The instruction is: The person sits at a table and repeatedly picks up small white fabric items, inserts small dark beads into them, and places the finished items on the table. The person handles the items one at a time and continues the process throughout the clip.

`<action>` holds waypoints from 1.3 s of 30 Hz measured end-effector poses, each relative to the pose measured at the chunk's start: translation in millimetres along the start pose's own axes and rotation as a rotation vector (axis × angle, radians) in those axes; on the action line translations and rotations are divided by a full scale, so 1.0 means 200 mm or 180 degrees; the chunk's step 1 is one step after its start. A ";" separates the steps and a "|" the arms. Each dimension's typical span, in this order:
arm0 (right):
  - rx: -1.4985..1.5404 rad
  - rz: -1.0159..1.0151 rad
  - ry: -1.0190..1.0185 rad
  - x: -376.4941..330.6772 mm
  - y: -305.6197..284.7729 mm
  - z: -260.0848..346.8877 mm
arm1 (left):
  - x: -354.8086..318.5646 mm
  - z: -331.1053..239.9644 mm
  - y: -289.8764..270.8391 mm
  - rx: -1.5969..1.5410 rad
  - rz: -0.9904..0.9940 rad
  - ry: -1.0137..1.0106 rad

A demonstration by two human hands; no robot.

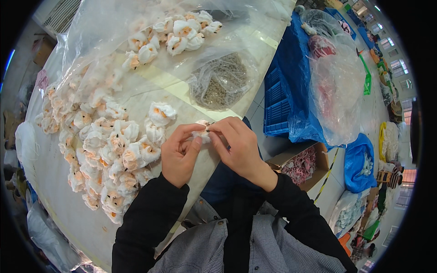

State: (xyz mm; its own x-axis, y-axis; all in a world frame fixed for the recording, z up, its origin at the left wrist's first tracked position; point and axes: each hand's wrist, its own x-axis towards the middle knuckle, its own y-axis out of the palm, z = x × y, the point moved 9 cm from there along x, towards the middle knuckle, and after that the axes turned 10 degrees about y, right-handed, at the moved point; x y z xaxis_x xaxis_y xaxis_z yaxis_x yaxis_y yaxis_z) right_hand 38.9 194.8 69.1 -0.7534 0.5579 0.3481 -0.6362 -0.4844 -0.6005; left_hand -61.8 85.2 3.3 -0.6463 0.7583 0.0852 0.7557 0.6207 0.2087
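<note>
Between my hands, over the table's right-hand edge, is a small white fluffy plush piece [203,135]. My left hand [180,154] is closed around it, thumb and fingers pinching its left side. My right hand [240,144] pinches at its right side, where a tiny dark bit shows between thumb and forefinger; its kind is too small to tell. To the left lies a large heap of similar white and peach plush pieces [109,150] with dark spots. One loose plush piece [161,113] sits at the heap's near right, close to my left hand.
A clear bag of small grey-brown pieces [221,84] lies on the pale table [59,182]. Plastic sheeting [100,41] covers part of the heap. On the right stand a blue crate [276,102], a filled clear bag [337,86] and a cardboard box of pink pieces [321,166].
</note>
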 end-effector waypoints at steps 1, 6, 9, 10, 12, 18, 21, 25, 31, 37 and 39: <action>0.0068 0.0037 0.0094 0.00 0.00 -0.01 | 0.00 0.01 -0.01 0.0021 0.0008 -0.0023; 0.0149 0.0119 0.0199 0.00 0.01 -0.02 | -0.01 0.00 -0.01 0.0128 -0.0050 -0.0074; 0.0108 0.0084 0.0135 0.00 0.01 -0.01 | -0.01 -0.01 -0.01 0.0102 -0.0051 -0.0053; 0.0082 0.0068 0.0106 0.00 0.01 -0.01 | 0.00 -0.01 -0.01 0.0115 -0.0053 -0.0010; -0.0042 0.0035 0.0020 0.00 0.02 -0.01 | 0.00 -0.02 0.00 0.0139 -0.0035 0.0027; -0.0060 0.0147 -0.0114 0.00 0.02 0.00 | 0.00 -0.01 -0.01 0.0212 -0.0093 0.0053; -0.0004 0.0143 -0.0167 0.00 0.01 0.00 | 0.00 -0.01 0.00 0.0243 -0.0062 0.0105; -0.0017 0.0132 -0.0364 0.01 0.00 0.06 | -0.01 -0.09 0.04 0.0103 0.0196 0.0115; 0.0291 0.0503 -0.0082 -0.02 0.00 0.01 | 0.00 -0.05 0.04 0.0649 0.0567 0.0423; 0.0421 0.0729 0.0150 -0.03 0.00 -0.03 | 0.01 -0.10 0.07 0.1064 0.0721 0.0527; 0.0428 0.0709 0.0120 -0.03 0.00 -0.02 | 0.02 -0.12 0.07 0.1237 0.0686 0.0672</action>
State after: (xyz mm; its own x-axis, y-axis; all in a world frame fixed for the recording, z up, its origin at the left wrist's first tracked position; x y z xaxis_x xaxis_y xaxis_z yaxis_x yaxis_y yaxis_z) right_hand 43.2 194.8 63.1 -0.8722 0.4509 0.1895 -0.4736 -0.6820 -0.5573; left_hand -55.8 91.5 30.8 -0.4477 0.8457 0.2905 0.8321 0.5130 -0.2110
